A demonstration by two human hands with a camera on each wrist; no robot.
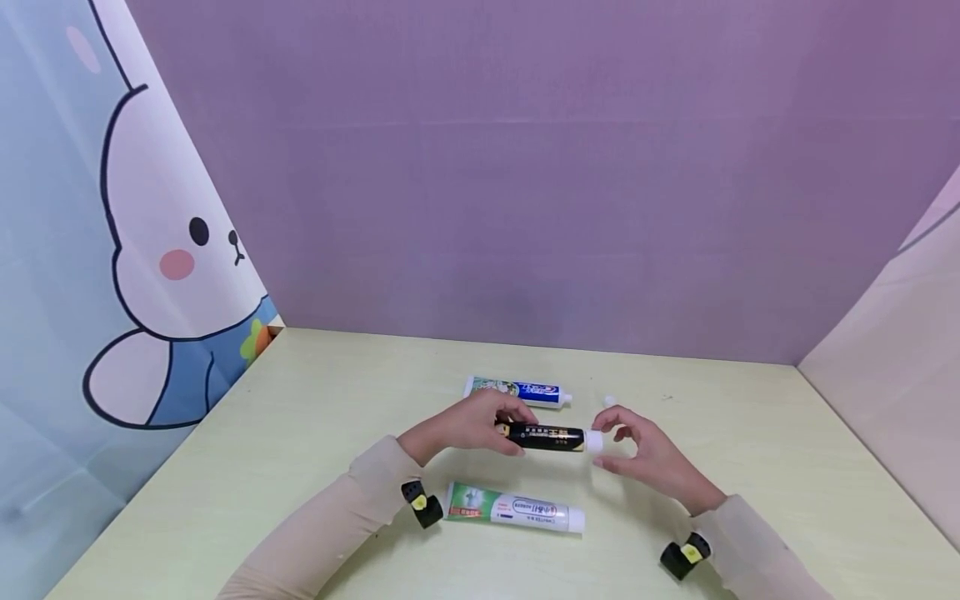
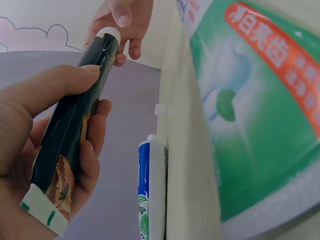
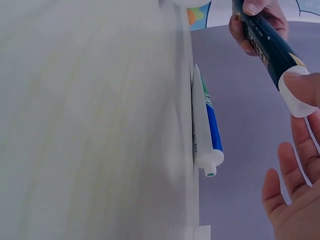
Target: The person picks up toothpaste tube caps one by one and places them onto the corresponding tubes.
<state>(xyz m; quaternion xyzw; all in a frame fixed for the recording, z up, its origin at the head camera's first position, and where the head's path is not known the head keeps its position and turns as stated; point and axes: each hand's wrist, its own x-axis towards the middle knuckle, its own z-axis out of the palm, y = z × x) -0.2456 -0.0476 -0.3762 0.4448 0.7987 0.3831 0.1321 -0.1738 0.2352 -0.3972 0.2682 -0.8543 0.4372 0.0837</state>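
Note:
My left hand (image 1: 480, 423) grips a black toothpaste tube (image 1: 551, 437) by its body, thumb on one side and fingers curled beneath in the left wrist view. The tube's white cap (image 3: 298, 90) points toward my right hand (image 1: 648, 454). Thumb and fingers of that hand are spread around the cap end, with a gap visible in the head view. Behind lies a blue and green toothpaste tube (image 1: 536, 392), its nozzle (image 3: 210, 171) uncapped. A small white cap (image 1: 609, 401) rests to its right. Nearer the front lies a green and white toothpaste tube (image 1: 517, 508) with its cap on.
The tubes lie on a pale table (image 1: 337, 375). A purple backdrop (image 1: 525, 183) rises at its far edge, and a curtain with a cartoon rabbit (image 1: 172, 250) hangs on the left. Each wrist wears a black camera (image 1: 684, 557).

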